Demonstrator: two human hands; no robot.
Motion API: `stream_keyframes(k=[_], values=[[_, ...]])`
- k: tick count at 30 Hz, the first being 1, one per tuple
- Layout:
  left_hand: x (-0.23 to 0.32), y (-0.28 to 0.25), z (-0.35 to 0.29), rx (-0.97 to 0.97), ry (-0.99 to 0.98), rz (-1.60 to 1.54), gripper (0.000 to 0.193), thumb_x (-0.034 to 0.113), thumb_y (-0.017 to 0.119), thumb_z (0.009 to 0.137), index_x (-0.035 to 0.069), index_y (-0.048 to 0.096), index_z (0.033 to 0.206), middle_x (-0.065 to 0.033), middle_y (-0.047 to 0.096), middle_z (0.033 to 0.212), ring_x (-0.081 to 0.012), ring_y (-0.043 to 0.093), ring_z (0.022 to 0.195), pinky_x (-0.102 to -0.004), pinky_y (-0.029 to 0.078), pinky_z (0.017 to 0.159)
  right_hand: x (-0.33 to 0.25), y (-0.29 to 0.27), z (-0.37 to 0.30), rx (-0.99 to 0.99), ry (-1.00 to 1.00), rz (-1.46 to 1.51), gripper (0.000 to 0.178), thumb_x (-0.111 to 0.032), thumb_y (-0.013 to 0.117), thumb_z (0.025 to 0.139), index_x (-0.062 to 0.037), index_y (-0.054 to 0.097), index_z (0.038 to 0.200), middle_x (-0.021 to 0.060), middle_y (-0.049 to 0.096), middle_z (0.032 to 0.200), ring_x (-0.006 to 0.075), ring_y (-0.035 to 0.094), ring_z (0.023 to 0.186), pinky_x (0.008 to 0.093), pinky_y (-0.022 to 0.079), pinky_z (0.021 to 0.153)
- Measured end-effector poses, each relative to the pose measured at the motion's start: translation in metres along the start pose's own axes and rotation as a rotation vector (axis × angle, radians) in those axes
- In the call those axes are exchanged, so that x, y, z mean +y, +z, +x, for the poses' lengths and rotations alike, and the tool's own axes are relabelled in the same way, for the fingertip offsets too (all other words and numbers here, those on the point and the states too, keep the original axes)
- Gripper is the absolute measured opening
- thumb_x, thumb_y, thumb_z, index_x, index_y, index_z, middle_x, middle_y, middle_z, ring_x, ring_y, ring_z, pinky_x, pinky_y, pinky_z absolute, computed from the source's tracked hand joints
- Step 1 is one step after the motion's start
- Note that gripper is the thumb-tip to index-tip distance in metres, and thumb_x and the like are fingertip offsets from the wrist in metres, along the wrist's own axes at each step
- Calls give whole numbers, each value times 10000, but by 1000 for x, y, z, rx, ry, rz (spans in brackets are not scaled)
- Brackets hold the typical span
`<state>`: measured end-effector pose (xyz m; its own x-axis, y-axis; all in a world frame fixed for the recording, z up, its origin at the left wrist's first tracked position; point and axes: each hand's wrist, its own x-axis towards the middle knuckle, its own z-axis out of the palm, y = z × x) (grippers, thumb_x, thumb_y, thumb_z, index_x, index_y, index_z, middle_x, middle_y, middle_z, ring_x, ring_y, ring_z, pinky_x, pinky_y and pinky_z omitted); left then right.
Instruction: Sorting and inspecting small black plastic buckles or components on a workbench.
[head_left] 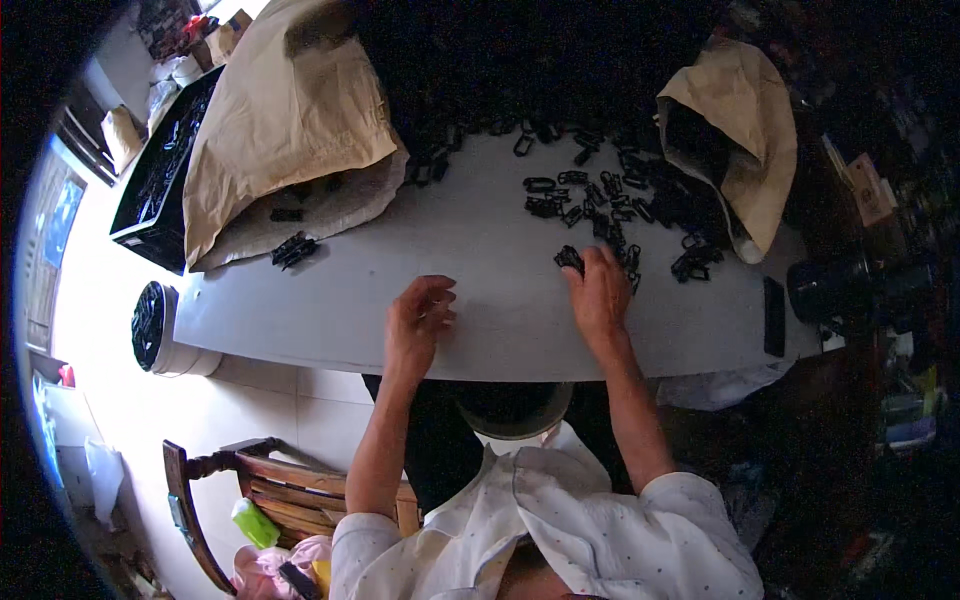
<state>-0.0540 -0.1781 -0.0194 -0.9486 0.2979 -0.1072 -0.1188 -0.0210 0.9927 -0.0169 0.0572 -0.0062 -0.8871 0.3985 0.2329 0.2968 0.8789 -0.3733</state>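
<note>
Small black looped plastic pieces, like buckle parts (597,195), lie in a loose pile on the grey table (480,320). At the pile's near edge, my right hand (602,298) has its thumb and fingers closed on a black buckle part (569,259); whether it is one or several I cannot make out. Left of it, over the middle of the table, my left hand (421,312) is loosely curled with its fingers apart, and no piece shows in it. A brown paper sack (300,130) lies to the left, its mouth toward me, with a small cluster of black pieces (293,250) at its lip.
Another open paper sack (765,150) sits at the right, near a flat black bar (774,316) by the edge. Beyond the table's left side are a black crate (165,170) and a bucket (180,335) of black pieces. A wooden chair (290,490) stands lower left.
</note>
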Motion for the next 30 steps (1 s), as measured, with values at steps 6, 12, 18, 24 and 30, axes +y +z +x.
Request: stream_keyframes(k=[6, 12, 18, 24, 30], values=[[-8, 16, 5, -66, 36, 50, 201, 9, 534, 810, 12, 585, 1004, -58, 604, 892, -124, 549, 747, -252, 467, 662, 15, 19, 3, 86, -136, -42, 271, -116, 677, 727, 11, 524, 911, 158, 526, 905, 355, 545, 839, 439, 432, 680], [-10, 53, 17, -138, -17, 70, 246, -1, 596, 772, 16, 594, 1018, -48, 631, 897, -130, 572, 797, -261, 474, 706, 8, 14, 5, -7, -185, 140, 276, -43, 694, 683, 5, 522, 893, 131, 527, 895, 317, 556, 829, 410, 440, 658], [1, 82, 39, -112, -108, 56, 342, -7, 661, 690, 0, 588, 1024, -51, 637, 836, -118, 571, 767, -272, 488, 664, 10, 11, 0, -11, -168, 288, 269, -16, 697, 671, 8, 531, 881, 120, 521, 875, 292, 555, 787, 376, 445, 643], [-20, 81, 46, -85, 46, 91, 313, -25, 652, 690, -26, 593, 997, -83, 634, 840, -139, 599, 687, -279, 503, 604, 10, 16, 4, 69, -244, 165, 275, -43, 698, 676, 6, 533, 891, 120, 516, 908, 315, 549, 794, 394, 452, 653], [-13, 83, 45, -105, -54, 30, 357, -30, 658, 664, -14, 598, 1015, -80, 640, 849, -160, 609, 699, -290, 505, 611, 3, 9, 20, -73, -284, 38, 232, -58, 675, 695, 1, 517, 854, 132, 509, 963, 356, 546, 833, 423, 458, 665]])
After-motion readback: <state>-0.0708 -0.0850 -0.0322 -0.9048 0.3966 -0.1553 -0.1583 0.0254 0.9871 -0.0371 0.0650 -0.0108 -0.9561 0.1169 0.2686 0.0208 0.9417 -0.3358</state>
